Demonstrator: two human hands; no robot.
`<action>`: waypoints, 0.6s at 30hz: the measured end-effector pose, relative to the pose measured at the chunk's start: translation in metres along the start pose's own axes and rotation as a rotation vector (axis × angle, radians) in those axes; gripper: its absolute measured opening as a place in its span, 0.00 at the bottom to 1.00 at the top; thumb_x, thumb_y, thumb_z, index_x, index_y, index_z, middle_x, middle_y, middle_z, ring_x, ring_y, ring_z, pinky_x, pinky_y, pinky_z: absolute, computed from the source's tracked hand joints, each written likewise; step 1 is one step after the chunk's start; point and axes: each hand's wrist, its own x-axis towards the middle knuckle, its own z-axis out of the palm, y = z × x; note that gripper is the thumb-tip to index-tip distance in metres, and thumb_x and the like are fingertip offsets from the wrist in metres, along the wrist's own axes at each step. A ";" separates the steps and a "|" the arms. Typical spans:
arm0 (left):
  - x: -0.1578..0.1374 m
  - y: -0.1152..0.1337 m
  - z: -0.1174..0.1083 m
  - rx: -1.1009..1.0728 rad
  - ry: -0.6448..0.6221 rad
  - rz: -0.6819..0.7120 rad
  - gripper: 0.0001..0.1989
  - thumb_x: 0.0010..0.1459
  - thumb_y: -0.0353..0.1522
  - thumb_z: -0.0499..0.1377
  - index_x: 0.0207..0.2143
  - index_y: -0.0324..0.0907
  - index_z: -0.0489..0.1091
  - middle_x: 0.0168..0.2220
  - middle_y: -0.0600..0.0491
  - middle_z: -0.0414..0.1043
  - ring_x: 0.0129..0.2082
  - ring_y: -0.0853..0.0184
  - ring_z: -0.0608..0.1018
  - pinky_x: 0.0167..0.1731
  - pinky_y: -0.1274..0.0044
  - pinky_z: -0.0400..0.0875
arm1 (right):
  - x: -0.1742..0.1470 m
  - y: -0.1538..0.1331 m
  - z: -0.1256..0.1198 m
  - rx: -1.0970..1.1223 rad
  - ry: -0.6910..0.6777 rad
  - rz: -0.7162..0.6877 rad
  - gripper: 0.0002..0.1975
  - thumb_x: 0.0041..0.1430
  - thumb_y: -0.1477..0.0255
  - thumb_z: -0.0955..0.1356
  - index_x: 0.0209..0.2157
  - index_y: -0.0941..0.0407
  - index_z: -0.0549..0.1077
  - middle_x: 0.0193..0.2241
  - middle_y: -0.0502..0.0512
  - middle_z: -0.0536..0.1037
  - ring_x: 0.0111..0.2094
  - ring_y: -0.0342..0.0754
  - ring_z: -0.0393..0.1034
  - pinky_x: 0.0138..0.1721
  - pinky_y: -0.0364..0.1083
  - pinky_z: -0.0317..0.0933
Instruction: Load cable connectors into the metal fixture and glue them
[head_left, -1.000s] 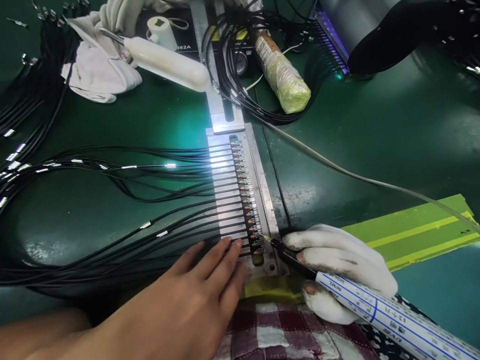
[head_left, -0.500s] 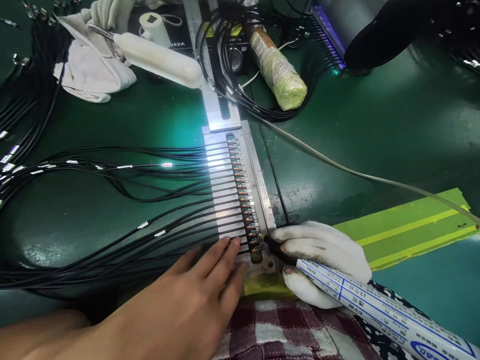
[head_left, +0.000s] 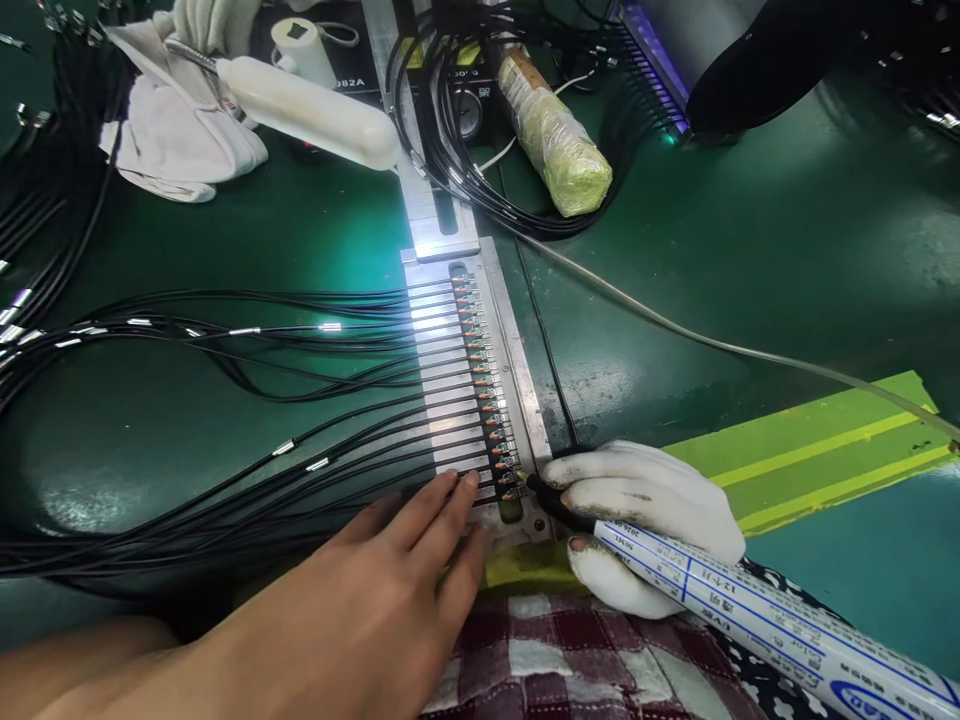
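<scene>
My bare left hand lies with fingers stretched over the lower cables, fingertips on the metal fixture. In my right hand, which wears a white glove with bared fingertips, is a white glue syringe with blue print and a black front end. Its fine tip touches or nearly touches the lower end of a row of small connectors; exact contact is too small to tell. Black cables run from the left into the fixture's slots, side by side. Bright light falls on the fixture's upper part.
A white-handled tool, white gloves, and a wrapped yellowish bundle lie at the back. Coiled black cables cross a metal bar. A purple-lit device stands back right. Green tape and a thin hose lie right.
The view has shifted slightly. Relative to the fixture, the syringe tip has come a little nearer to me along the connector row. My left hand stays almost still.
</scene>
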 end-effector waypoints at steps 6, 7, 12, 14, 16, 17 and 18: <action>-0.001 0.001 -0.004 -0.005 -0.059 -0.033 0.24 0.64 0.29 0.42 0.49 0.46 0.76 0.55 0.49 0.73 0.56 0.61 0.72 0.51 0.68 0.61 | -0.001 -0.001 -0.001 -0.010 0.005 -0.006 0.05 0.53 0.74 0.69 0.34 0.58 0.74 0.34 0.59 0.82 0.33 0.48 0.79 0.31 0.46 0.73; -0.002 0.002 -0.003 -0.003 -0.058 -0.036 0.23 0.64 0.29 0.42 0.49 0.45 0.76 0.56 0.49 0.73 0.56 0.61 0.72 0.51 0.68 0.61 | -0.001 -0.001 -0.001 -0.010 0.006 -0.007 0.05 0.53 0.74 0.69 0.34 0.58 0.74 0.34 0.59 0.82 0.33 0.48 0.79 0.31 0.47 0.73; 0.001 -0.002 -0.004 -0.026 0.003 0.011 0.22 0.63 0.31 0.44 0.48 0.43 0.75 0.54 0.48 0.75 0.54 0.59 0.73 0.49 0.68 0.64 | 0.000 -0.001 -0.002 0.016 0.026 -0.003 0.06 0.52 0.74 0.70 0.35 0.58 0.74 0.34 0.58 0.82 0.33 0.49 0.79 0.31 0.47 0.73; 0.007 -0.006 -0.010 -0.049 -0.043 0.018 0.21 0.60 0.27 0.46 0.50 0.42 0.74 0.53 0.48 0.75 0.51 0.59 0.74 0.46 0.69 0.66 | -0.002 0.000 -0.003 0.079 0.071 0.035 0.07 0.52 0.75 0.70 0.36 0.58 0.75 0.35 0.58 0.82 0.34 0.50 0.79 0.33 0.47 0.74; 0.014 -0.012 -0.015 -0.094 -0.132 0.005 0.22 0.56 0.23 0.48 0.50 0.40 0.72 0.49 0.47 0.77 0.46 0.60 0.76 0.43 0.71 0.69 | -0.005 0.002 -0.004 0.191 0.146 0.114 0.09 0.52 0.76 0.71 0.38 0.58 0.75 0.36 0.59 0.81 0.36 0.51 0.78 0.35 0.48 0.74; 0.016 -0.014 -0.016 -0.117 -0.174 -0.022 0.22 0.55 0.22 0.48 0.48 0.39 0.73 0.45 0.47 0.78 0.41 0.60 0.77 0.40 0.71 0.70 | -0.008 0.004 -0.003 0.237 0.178 0.170 0.09 0.53 0.75 0.71 0.39 0.57 0.75 0.37 0.58 0.80 0.37 0.52 0.78 0.37 0.49 0.74; 0.018 -0.017 -0.016 -0.142 -0.205 -0.057 0.21 0.53 0.20 0.48 0.45 0.39 0.74 0.40 0.47 0.78 0.36 0.60 0.76 0.37 0.71 0.70 | -0.010 0.006 -0.003 0.280 0.219 0.227 0.08 0.55 0.73 0.70 0.39 0.55 0.75 0.38 0.57 0.80 0.38 0.52 0.77 0.38 0.50 0.74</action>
